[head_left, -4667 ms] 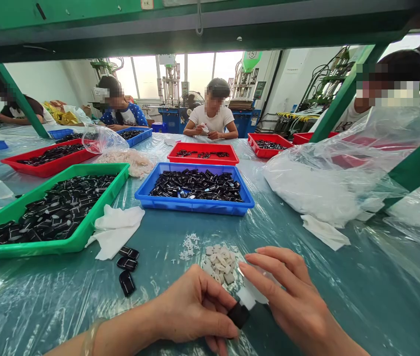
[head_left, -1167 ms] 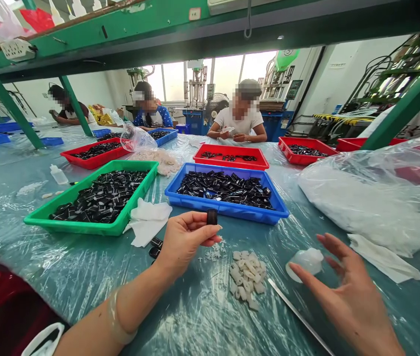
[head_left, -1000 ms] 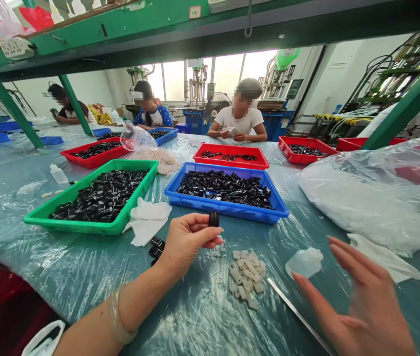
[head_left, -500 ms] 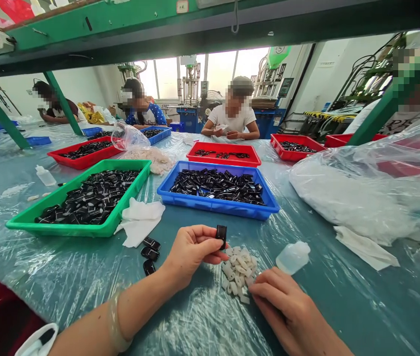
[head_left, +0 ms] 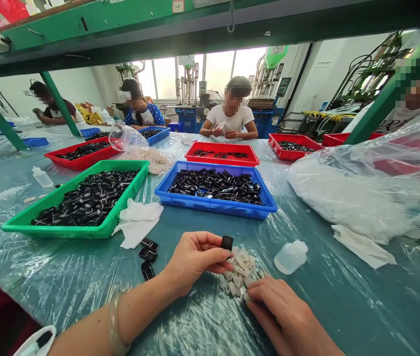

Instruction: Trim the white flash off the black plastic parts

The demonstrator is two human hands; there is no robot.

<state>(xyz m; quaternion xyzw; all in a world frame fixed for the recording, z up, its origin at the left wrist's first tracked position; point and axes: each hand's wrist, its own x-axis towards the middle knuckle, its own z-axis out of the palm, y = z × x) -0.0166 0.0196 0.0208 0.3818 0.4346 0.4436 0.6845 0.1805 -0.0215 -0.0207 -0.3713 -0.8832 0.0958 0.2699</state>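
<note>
Between the thumb and fingers of my left hand (head_left: 198, 259) is a small black plastic piece (head_left: 227, 242), held up just behind a pile of small off-white pieces (head_left: 240, 269). At the pile's right front edge, my right hand (head_left: 282, 306) has its fingers together, and a small white piece (head_left: 247, 296) shows at the fingertips. Several loose black pieces (head_left: 148, 254) lie on the plastic sheet left of my left hand. A translucent squeeze bottle (head_left: 291, 257) lies tipped over beyond my right hand.
Ahead stand a blue tray (head_left: 213, 201) and a green tray (head_left: 72, 231), both full of black pieces. A crumpled white cloth (head_left: 139, 222) is by the green one. At right spreads a large clear bag (head_left: 358, 198). Co-workers sit across the table, under a green shelf beam (head_left: 120, 29).
My left hand has turned the black piece, which looks shorter and shows a duller face now. My right hand has shifted slightly left, its fingertips at the pile.
</note>
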